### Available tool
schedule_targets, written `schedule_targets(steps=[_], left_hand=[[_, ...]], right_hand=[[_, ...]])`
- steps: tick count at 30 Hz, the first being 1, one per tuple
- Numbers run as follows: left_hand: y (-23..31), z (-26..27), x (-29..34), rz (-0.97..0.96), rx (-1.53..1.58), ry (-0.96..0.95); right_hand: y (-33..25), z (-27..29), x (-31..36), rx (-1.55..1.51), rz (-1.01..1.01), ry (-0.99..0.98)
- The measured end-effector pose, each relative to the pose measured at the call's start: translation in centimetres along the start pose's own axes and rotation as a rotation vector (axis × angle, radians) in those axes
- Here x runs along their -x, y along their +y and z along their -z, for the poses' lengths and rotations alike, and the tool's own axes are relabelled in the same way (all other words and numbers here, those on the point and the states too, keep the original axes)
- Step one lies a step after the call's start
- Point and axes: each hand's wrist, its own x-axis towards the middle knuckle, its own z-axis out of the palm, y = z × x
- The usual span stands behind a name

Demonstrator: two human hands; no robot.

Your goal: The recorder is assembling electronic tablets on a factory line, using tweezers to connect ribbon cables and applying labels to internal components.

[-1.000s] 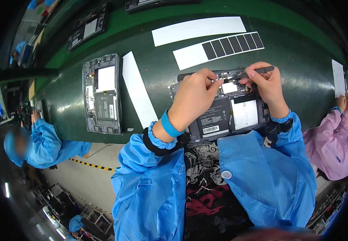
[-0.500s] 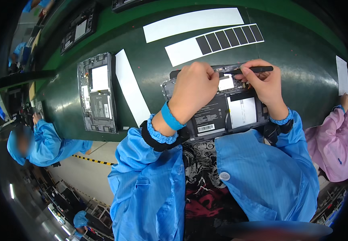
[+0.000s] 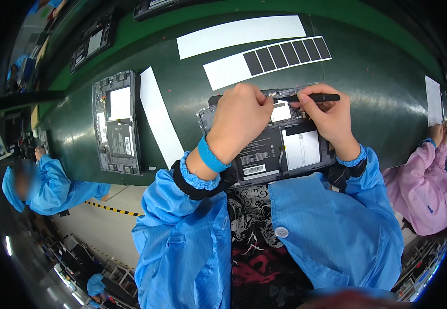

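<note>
An opened laptop base (image 3: 218, 117) lies in front of me, its inner parts exposed: a black battery (image 3: 257, 153), a white-labelled rectangular part (image 3: 302, 147) and a bright silver plate (image 3: 280, 112). My right hand (image 3: 333, 117) grips black tweezers (image 3: 324, 97), their tips pointing left over the far part of the base, near the silver plate. Beside them, my left hand (image 3: 241, 117) is closed in a pinch at the base's far edge. Whatever its fingertips hold, if anything, is hidden. A blue band (image 3: 212, 155) circles my left wrist.
Beyond the base lie a sheet with several black rectangles (image 3: 287, 53) and a blank white strip (image 3: 239, 36). Left are another white strip (image 3: 160, 116) and a second opened laptop base (image 3: 118, 121). Co-workers in blue (image 3: 61, 185) and pink (image 3: 422, 193) sit on either side.
The whole view has shifted slightly, so things appear a little farther left. My right hand's tweezers still reach over the base, and my left hand keeps its pinch.
</note>
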Motion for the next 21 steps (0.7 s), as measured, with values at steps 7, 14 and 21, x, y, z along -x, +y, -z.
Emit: schedule_targets(steps=[7, 14, 21], left_hand=[[-0.5, -0.4, -0.6, -0.045, -0.006, -0.012], [0.5, 1.7, -2.0, 0.021, -0.201, -0.133], [-1.2, 0.7, 0.3, -0.228, -0.275, 0.023]], right_hand=[[0.2, 0.3, -0.1, 0.014, 0.008, -0.012], [0.3, 0.0, 0.1, 0.048, 0.05, -0.026], [0.7, 0.2, -0.6, 0.022, 0.18, 0.181]])
